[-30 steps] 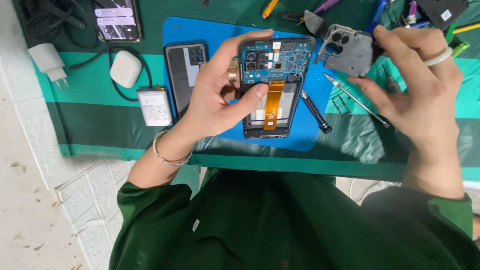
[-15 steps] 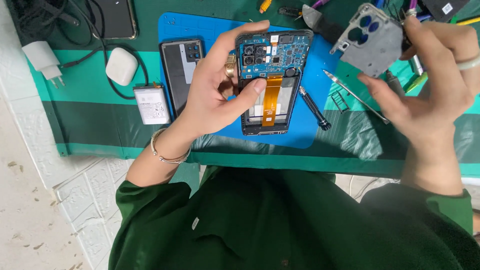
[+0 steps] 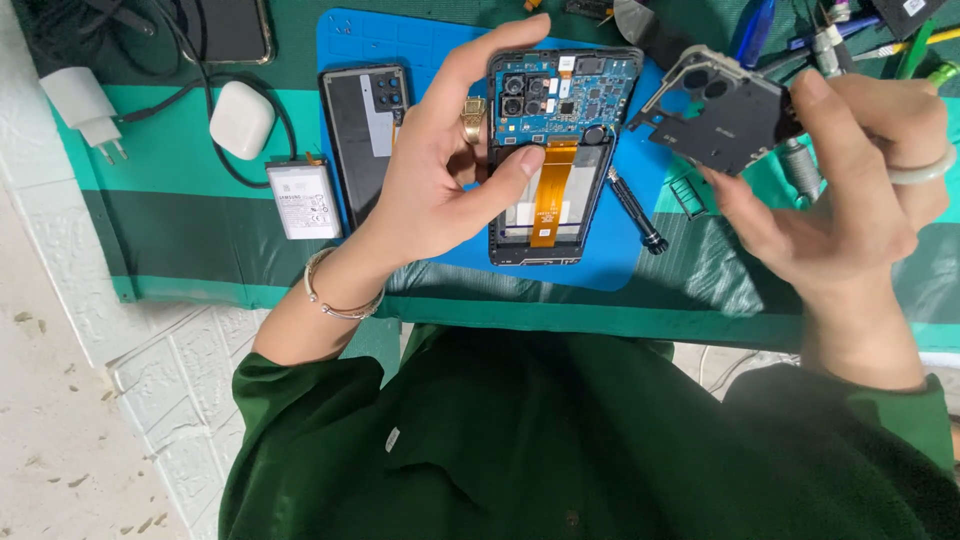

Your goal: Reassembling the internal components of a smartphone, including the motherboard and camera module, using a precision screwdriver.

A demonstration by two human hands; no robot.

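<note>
A: Left hand has the opened phone pinched, fingers along its left edge & top corner, thumb pressed on the middle near the orange flex cable. Grip is closed on it, firm-looking. Phone's lifted off the blue mat, tilted a bit toward the person.

B: And the right hand?

A: Holding the dark inner cover plate, the piece w/ the camera cutouts. Thumb & fingers shut round its right side; plate sits up & to the right of the phone, just beside its top corner, not touching as far as I can tell.

B: What'd worry you?

A: Thumb's right by that flex. My guess: slide or push too hard & it could crease or pop the connector. Board's bare too, so a plate corner swinging in could scrape it. Phone's held one-handed over the tabletop, so a slip would drop it onto the screwdriver below.

B: Other stuff about?

A: Back cover flat on the mat left of that hand, loose battery & white earbud case further left, charger plug at the edge. Tools top right, too crowded to tell apart.
</note>
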